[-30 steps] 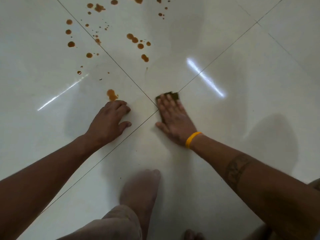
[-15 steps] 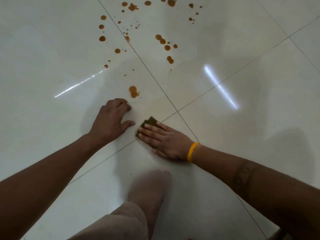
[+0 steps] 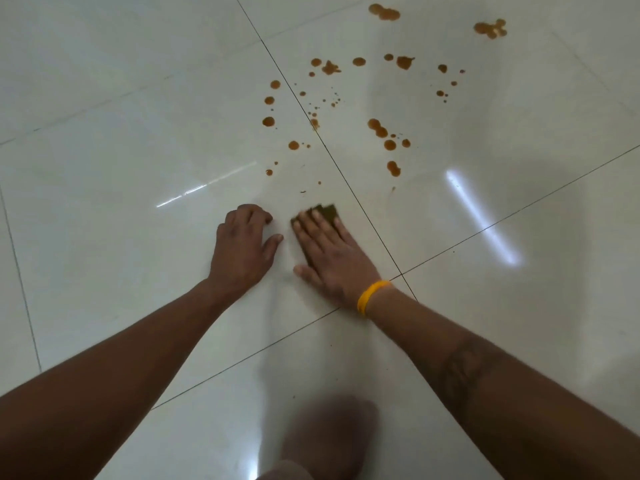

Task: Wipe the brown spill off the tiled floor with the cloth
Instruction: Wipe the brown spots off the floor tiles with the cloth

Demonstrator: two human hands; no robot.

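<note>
**Desk:** What is shown, and where is the cloth?

**Caption:** A dark cloth is pressed flat to the tiled floor under the right hand, fingers spread and laid over it, not curled round it; only its far edge is seen past the fingertips. The left hand is planted just beside it, fingers loosely bent, nothing held. The two hands are set close but apart. A yellow band is worn on the right wrist.

**Desk:** And the spill?

**Caption:** The brown spill is scattered ahead of both hands, up and to the right across a grout line that runs diagonally past the cloth. Most drops are well apart from the cloth; the nearest are two small specks just beyond its far edge. No drop is seen under or beside the hands.

**Desk:** Which hand is better placed?

**Caption:** The right, it is judged: the cloth is already under it, and the bulk of the drops is found forward and to its own side. The cloth's long axis is pointed roughly along the fingers, toward the spill, so a forward push would be made end-on rather than broadside.

**Desk:** How far along is the job?

**Caption:** Early, by the look of it. Nearly all the drops are still on the tiles. A smear may be left if the cloth is dragged through the larger blots in one pass.
</note>
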